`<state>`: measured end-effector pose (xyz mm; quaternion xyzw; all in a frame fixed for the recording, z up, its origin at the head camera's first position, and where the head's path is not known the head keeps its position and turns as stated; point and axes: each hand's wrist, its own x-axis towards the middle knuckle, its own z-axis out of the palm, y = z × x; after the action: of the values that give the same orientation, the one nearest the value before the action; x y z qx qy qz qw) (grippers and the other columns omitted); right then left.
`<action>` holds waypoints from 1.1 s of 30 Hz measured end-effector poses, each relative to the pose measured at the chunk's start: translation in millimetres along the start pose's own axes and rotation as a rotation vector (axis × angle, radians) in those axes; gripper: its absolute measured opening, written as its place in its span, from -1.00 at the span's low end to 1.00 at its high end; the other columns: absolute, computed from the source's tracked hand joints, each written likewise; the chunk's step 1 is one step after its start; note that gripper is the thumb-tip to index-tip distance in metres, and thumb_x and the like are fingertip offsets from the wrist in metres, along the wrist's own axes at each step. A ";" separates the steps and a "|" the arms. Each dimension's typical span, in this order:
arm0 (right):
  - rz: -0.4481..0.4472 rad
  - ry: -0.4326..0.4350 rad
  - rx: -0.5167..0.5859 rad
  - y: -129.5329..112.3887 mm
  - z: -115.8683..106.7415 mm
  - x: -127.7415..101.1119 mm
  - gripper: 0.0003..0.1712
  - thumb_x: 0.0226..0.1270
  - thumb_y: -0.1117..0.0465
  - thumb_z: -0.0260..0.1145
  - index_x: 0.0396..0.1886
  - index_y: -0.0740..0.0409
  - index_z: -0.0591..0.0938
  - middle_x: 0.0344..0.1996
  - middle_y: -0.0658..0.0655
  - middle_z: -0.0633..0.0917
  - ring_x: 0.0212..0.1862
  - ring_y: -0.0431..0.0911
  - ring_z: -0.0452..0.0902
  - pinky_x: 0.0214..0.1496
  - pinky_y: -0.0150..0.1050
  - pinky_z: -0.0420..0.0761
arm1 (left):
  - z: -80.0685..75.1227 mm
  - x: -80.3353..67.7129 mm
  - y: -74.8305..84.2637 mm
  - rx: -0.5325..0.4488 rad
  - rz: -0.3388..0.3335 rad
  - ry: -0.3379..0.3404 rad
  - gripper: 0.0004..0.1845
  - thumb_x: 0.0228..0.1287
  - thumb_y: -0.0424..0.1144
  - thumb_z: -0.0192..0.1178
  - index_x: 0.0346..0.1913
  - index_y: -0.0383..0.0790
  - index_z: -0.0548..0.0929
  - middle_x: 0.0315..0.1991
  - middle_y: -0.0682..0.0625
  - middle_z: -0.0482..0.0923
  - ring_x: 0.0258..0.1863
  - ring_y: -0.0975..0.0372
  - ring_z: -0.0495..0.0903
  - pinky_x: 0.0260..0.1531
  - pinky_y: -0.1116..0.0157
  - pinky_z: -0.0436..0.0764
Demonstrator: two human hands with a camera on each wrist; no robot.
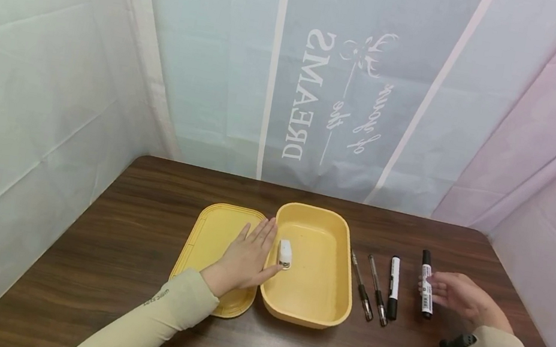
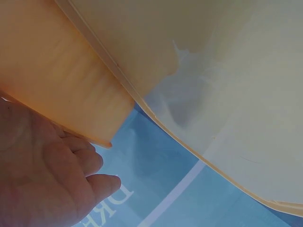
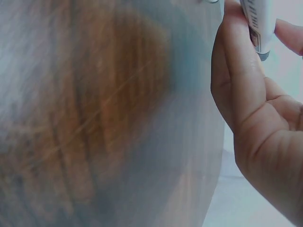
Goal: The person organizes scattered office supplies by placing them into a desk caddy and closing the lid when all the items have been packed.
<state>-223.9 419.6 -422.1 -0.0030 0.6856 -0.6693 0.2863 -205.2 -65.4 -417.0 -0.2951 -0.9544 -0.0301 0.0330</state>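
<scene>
My left hand (image 1: 250,256) lies flat with straight fingers on the yellow lid (image 1: 210,235), its fingertips against the left rim of the open yellow box (image 1: 323,302). A small white item (image 1: 285,254) lies inside the box beside my thumb. In the left wrist view, my left palm (image 2: 42,175) sits under yellow plastic (image 2: 66,71). My right hand (image 1: 431,287) reaches the black-and-white marker (image 1: 425,290) on the table at the right. In the right wrist view, the right hand's thumb and a fingertip (image 3: 246,94) pinch the marker (image 3: 256,26).
Two thin pens (image 1: 361,285) (image 1: 378,290) and a second marker (image 1: 393,287) lie side by side between the box and my right hand. The dark wooden table (image 1: 135,248) is enclosed by fabric walls behind and on both sides.
</scene>
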 end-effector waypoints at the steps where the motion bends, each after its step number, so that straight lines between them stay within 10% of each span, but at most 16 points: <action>1: -0.004 0.006 -0.016 -1.0 0.1 1.7 -0.77 0.42 0.26 0.03 -0.26 0.09 0.63 -0.28 -0.02 0.68 -0.20 -0.22 0.62 -0.11 -0.30 0.61 | 0.0 0.0 -0.2 0.000 0.000 0.002 -0.14 0.38 0.21 -0.18 0.42 -0.47 0.05 0.46 -0.26 -0.08 0.44 -0.02 -0.03 0.33 -0.05 0.05; 15: 0.025 0.075 -0.084 -20.5 24.6 9.7 -0.72 0.42 0.35 -0.02 -0.30 0.10 0.63 -0.33 -0.01 0.64 -0.26 -0.25 0.59 -0.15 -0.32 0.62 | 3.2 -0.2 -0.7 0.006 0.007 0.021 -0.15 0.38 0.21 -0.16 0.42 -0.47 0.06 0.46 -0.27 -0.06 0.44 -0.02 -0.02 0.33 -0.05 0.06; 24: 0.023 0.111 -0.255 -32.1 42.3 16.6 -0.57 0.40 0.28 0.10 0.04 0.63 0.41 -0.18 0.08 0.63 -0.18 -0.24 0.59 -0.07 -0.28 0.60 | 2.4 -0.8 -0.7 0.006 0.006 0.018 -0.14 0.38 0.20 -0.16 0.42 -0.48 0.06 0.46 -0.26 -0.07 0.44 -0.02 -0.03 0.33 -0.05 0.06; 33: 0.027 0.066 -0.288 -40.6 65.0 27.1 -0.57 0.38 0.26 0.11 0.03 0.59 0.44 -0.31 0.01 0.64 -0.25 -0.24 0.59 -0.14 -0.30 0.61 | 2.2 -1.2 -0.4 0.003 0.003 0.012 -0.14 0.38 0.21 -0.19 0.42 -0.47 0.04 0.46 -0.26 -0.08 0.44 -0.01 -0.04 0.33 -0.04 0.05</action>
<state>-236.2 345.3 -391.4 -0.0126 0.7835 -0.5600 0.2691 -204.6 -66.3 -419.3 -0.2963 -0.9538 -0.0304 0.0392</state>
